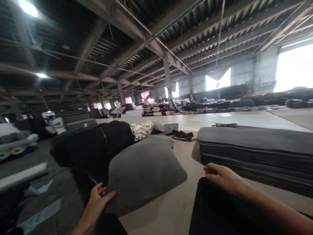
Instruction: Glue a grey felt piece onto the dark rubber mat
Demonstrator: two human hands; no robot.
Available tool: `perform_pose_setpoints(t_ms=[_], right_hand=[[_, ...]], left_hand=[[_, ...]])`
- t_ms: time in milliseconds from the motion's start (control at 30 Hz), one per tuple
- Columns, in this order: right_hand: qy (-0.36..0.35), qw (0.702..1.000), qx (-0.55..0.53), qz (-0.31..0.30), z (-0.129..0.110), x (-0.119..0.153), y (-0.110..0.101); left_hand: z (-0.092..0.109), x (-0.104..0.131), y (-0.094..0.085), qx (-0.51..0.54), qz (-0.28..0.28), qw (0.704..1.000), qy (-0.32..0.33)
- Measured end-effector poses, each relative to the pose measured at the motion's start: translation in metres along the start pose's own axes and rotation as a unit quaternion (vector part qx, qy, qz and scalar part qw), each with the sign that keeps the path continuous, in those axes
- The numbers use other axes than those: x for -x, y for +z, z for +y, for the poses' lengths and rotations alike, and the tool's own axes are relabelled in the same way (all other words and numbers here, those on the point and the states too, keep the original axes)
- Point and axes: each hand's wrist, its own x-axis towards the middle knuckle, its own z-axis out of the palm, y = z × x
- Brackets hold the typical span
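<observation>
So this is a big fabric-cutting hall, shot from head height over a long pale table (pixel 178 202) that runs away toward the middle right of the frame. Lower left, the left hand (pixel 96 204) has its fingers loosely curled, thumb out, pinching the near left edge of a grey felt-like cut piece (pixel 144 169), so it's gripping that piece right at the rim. The piece lies flat on the table, just up and right of that hand, with its long axis running from the lower left corner toward the centre of the frame, and its rounded far end points at a heap of scraps (pixel 146 128). Lower right, the right hand (pixel 221 176) lies flat with fingers stretched out and relaxed, resting on top of a dark fabric stack (pixel 220 212) at the bottom edge, not gripping anything as far as I can tell. The left hand is clearly the one on the grey piece; the right sits well apart from it, with a bare strip of table between. Behind the right hand there's a tall stack of grey cut sheets (pixel 256 147), whose front edge walls off the right side. To the left of the grey piece a black bundle of material (pixel 95 143) crowds it, touching or nearly so, and the table edge drops off to the floor (pixel 49 195) there. The open room is mostly that middle strip and the wide bare table farther back.
</observation>
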Motion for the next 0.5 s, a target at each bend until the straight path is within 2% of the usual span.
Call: perform_pose_setpoints(t_ms=[133, 267, 400, 500], right_hand=[[0.065, 0.997, -0.042, -0.012, -0.004, -0.057, 0.045], [0.093, 0.993, -0.068, -0.003, -0.007, -0.098, 0.083], [0.092, 0.989, -0.113, -0.001, -0.020, -0.120, 0.118], [0.095, 0.983, -0.157, 0.008, -0.031, -0.126, 0.132]], left_hand=[[-0.004, -0.003, -0.002, 0.005, 0.012, 0.999, -0.040], [0.001, -0.007, -0.006, 0.018, 0.003, 0.998, -0.065], [0.014, -0.006, -0.004, 0.050, -0.064, 0.995, -0.053], [0.020, -0.003, -0.001, 0.052, -0.097, 0.992, -0.055]])
